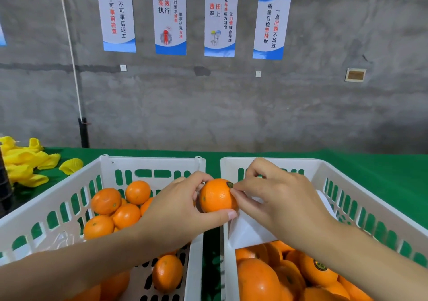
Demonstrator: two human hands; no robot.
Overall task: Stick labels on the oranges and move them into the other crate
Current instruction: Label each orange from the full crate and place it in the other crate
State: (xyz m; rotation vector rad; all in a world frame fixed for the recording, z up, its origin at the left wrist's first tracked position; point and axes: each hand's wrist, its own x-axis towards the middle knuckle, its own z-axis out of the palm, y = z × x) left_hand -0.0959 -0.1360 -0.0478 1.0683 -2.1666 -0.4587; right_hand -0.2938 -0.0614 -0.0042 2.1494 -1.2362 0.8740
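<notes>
Between slotted plastic crates (209,231): left hand (178,205) grips round dimpled orange (216,195); right hand (275,199) pinches label (229,184)

Two crates (148,161), four posters (170,18), two hands (178,205) (oranges (216,196) too heaped to count).
</notes>
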